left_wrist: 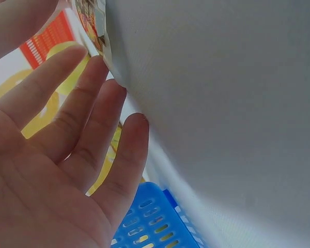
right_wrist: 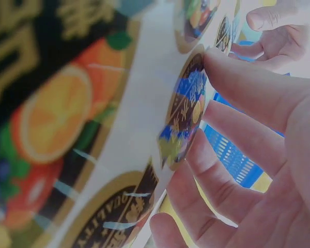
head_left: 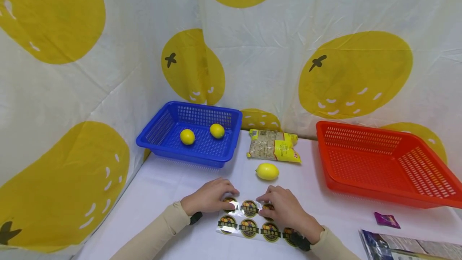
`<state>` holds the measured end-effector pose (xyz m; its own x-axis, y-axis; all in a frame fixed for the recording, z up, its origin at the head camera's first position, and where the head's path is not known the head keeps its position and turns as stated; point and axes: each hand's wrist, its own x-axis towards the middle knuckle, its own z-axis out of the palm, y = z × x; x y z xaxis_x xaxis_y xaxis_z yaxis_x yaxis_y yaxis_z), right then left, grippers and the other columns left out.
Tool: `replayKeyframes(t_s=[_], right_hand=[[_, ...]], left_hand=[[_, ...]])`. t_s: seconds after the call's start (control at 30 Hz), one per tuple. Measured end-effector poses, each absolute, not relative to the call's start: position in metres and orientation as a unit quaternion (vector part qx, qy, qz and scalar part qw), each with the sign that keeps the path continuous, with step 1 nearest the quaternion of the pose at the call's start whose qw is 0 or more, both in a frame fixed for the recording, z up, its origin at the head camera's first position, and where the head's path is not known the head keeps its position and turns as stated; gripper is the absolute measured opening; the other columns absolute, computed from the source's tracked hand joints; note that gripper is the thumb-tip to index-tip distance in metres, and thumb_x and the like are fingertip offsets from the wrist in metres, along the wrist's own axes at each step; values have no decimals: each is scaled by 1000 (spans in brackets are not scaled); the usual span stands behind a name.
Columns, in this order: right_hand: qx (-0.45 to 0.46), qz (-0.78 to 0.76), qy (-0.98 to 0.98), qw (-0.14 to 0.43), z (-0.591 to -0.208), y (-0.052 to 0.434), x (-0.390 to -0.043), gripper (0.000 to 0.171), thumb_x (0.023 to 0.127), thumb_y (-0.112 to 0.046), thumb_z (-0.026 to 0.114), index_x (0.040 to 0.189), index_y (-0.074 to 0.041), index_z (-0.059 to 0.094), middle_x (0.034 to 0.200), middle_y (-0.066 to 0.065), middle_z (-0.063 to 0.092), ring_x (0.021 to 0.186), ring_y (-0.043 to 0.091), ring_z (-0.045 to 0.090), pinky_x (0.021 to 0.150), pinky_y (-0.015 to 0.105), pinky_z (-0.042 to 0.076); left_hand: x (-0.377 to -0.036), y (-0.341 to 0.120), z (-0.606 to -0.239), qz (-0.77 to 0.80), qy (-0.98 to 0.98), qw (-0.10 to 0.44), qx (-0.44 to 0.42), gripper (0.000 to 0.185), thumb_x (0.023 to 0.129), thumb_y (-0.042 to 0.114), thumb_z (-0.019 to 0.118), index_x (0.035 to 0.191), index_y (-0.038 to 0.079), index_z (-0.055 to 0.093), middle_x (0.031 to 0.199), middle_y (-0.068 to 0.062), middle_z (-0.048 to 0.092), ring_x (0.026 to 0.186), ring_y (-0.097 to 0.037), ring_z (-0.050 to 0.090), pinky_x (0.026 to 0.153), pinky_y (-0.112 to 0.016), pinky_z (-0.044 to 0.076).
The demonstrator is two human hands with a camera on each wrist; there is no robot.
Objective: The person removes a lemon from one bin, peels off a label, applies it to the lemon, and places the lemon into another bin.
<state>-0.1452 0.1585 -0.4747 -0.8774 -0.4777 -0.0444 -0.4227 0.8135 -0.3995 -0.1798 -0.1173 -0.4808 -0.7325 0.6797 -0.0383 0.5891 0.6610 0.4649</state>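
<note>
1. Both hands sit at the near edge of the white-covered bench (head_left: 173, 179), over a glossy clear-backed sheet of round fruit-label stickers (head_left: 249, 223). The sheet lies flat on the bench, between the two wrists, with two rows of stickers showing.

2. The left hand (head_left: 207, 197) rests on the sheet's far left corner. In the left wrist view its fingers (left_wrist: 93, 129) are straight and relaxed, pressing rather than clutching, so that grip is open and serves as a hold-down.

3. The right hand (head_left: 285, 210) is at the top row. In the right wrist view its fingertips (right_wrist: 222, 62) are curled onto the rim of one round sticker (right_wrist: 183, 116), whose edge looks lifted off the backing. I'd call that grip pinched on the sticker.

4. By the look of it, the sheet is feather-light, floppy and slick, likely to slide or curl unless pinned. A sticker is thin and tacky underneath, so it would crease or fold onto itself; the rim is the place to take it, peeling low and slow.

5. Just beyond the hands lies a loose yellow lemon (head_left: 267, 171), smooth and firm, easy to cup whole.

6. Farther back stand a blue plastic basket (head_left: 162, 131) holding two more lemons (head_left: 187, 136), a packet of grain (head_left: 273, 146) and an orange-red plastic basket (head_left: 379, 163).
</note>
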Motion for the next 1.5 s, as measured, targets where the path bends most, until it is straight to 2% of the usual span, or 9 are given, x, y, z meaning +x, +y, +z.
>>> replayKeyframes(t_s=[0.6,1.5], right_hand=[[-235,-199,949,67,-474,158,-144,33,82,-34,86,111,-21,80,89,-11,64,80,6,56,70,27,42],[-240,-199,948,53,-473,159,-142,29,80,-34,87,105,-23,78,85,-12,61,76,4,54,68,28,40]], left_hand=[[-173,-119,-481,202,908,98,353,37,90,40,78,122,22,76,114,8,70,107,-6,59,93,-26,51],[-172,-121,-482,219,913,74,336,18,92,32,77,108,24,79,101,14,73,98,-3,61,88,-25,52]])
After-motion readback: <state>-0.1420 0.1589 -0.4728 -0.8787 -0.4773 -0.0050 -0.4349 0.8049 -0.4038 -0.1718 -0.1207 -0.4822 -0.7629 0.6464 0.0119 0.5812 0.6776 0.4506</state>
